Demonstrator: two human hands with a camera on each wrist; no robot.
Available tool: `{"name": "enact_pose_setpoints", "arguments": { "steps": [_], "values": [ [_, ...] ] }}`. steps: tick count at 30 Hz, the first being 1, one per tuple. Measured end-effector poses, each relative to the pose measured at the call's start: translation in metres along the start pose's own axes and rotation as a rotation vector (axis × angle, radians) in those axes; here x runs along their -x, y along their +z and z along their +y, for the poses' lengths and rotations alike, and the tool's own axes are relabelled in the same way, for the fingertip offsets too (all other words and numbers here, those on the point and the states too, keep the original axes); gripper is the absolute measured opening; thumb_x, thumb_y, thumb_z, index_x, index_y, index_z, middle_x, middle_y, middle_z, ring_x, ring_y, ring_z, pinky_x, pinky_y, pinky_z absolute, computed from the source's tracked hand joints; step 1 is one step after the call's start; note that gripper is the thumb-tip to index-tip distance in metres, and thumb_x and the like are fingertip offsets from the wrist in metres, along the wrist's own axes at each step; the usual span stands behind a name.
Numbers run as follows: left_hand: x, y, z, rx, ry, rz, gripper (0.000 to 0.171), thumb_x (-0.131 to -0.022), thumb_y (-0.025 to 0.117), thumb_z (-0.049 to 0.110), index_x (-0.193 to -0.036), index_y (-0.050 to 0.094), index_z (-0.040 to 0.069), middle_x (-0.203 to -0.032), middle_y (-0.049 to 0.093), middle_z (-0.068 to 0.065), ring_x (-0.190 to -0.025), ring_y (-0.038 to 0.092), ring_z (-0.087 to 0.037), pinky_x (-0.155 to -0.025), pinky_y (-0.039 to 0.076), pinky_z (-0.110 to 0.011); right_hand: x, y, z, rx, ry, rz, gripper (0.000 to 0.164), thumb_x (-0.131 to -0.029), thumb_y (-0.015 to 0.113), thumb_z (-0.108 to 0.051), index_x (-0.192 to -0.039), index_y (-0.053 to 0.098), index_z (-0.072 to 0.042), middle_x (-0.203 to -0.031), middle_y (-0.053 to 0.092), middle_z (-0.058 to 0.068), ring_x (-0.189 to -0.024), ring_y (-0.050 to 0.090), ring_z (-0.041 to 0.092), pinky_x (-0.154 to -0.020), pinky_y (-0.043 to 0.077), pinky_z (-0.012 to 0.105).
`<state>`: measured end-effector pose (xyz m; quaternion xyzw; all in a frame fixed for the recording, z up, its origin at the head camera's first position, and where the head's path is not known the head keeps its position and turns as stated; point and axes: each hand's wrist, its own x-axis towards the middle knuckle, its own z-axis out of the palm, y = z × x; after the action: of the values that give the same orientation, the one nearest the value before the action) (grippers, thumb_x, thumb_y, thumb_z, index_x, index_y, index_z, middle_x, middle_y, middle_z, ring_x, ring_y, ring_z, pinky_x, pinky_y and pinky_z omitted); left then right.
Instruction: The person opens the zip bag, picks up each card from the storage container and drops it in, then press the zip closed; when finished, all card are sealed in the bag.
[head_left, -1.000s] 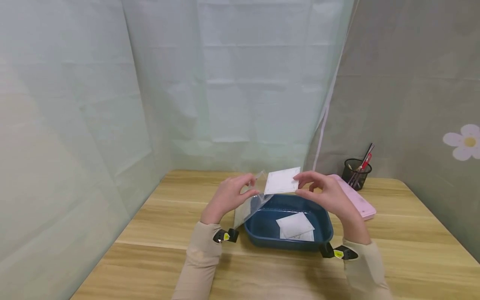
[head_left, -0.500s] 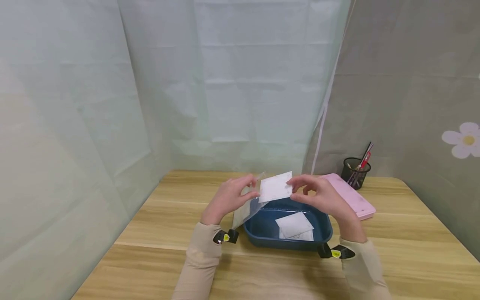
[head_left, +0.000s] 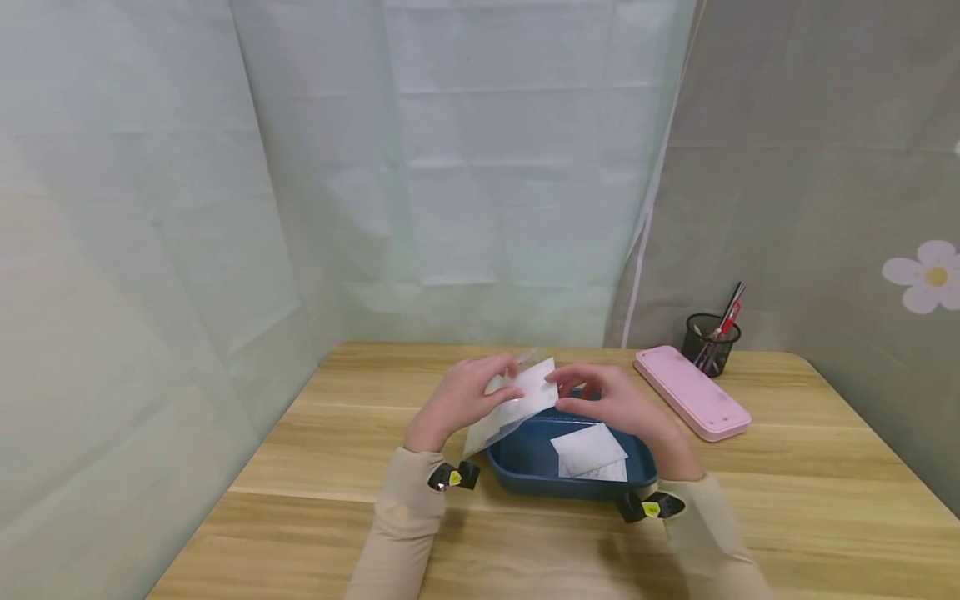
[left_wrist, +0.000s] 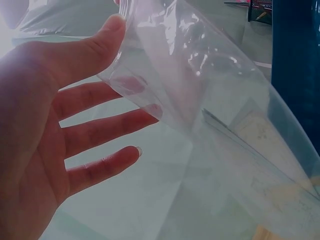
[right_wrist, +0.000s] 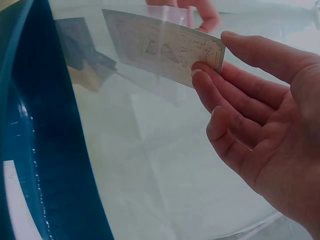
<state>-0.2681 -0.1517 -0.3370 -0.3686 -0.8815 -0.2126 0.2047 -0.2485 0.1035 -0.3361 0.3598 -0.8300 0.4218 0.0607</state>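
My left hand (head_left: 463, 398) pinches the upper edge of a clear plastic bag (left_wrist: 215, 65) between thumb and forefinger, the other fingers spread behind it. Papers (left_wrist: 270, 165) show through the lower part of the bag. A white card (right_wrist: 160, 45) with fine printed drawings is pinched at one end by my right hand (head_left: 615, 400). In the head view the card's far end lies at the bag's mouth, partly behind the clear film. Below both hands stands a blue bin (head_left: 525, 479), with white cards (head_left: 590, 450) lying overlapped inside.
A pink case (head_left: 692, 393) lies on the wooden table (head_left: 315, 500) to the right of the bin. Behind it stands a black mesh pen cup (head_left: 711, 346) with pens. Pale curtains (head_left: 487, 167) hang past the table's back edge.
My right hand has moved left and slightly down, bringing the card from above the bin to the bag's mouth. My left hand has stayed nearly still, holding the bag.
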Motion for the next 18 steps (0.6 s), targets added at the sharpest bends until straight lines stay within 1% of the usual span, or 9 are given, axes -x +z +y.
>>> {"name": "enact_pose_setpoints", "arguments": {
  "steps": [6,11,18],
  "values": [
    [0.000,0.001,0.000,-0.008,0.015,0.009,0.028,-0.085,0.072,0.034,-0.102,0.060,0.016,-0.092,0.068,0.003,-0.078,0.061,-0.013,-0.072,0.050,-0.028,-0.002,0.006,0.000,0.008,0.035,-0.019,0.033,-0.088,0.070,-0.014,-0.121,0.065,-0.007,-0.107,0.070,0.010,-0.092,0.063,0.016,-0.077,0.052,0.025],
    [0.000,0.002,-0.001,-0.016,0.024,0.011,0.028,-0.085,0.072,0.035,-0.102,0.060,0.015,-0.091,0.068,0.003,-0.078,0.062,-0.013,-0.072,0.050,-0.029,-0.004,0.010,0.001,0.011,0.059,-0.043,0.033,-0.089,0.069,-0.016,-0.121,0.064,-0.007,-0.106,0.070,0.009,-0.091,0.063,0.013,-0.075,0.051,0.024],
    [0.000,0.002,-0.001,-0.023,0.030,0.004,0.028,-0.086,0.071,0.035,-0.103,0.061,0.015,-0.091,0.068,0.003,-0.076,0.061,-0.012,-0.072,0.049,-0.029,-0.005,0.012,0.002,0.038,0.052,-0.082,0.033,-0.092,0.067,-0.021,-0.122,0.064,-0.008,-0.103,0.070,0.008,-0.087,0.063,0.013,-0.069,0.051,0.024]
  ]
}}
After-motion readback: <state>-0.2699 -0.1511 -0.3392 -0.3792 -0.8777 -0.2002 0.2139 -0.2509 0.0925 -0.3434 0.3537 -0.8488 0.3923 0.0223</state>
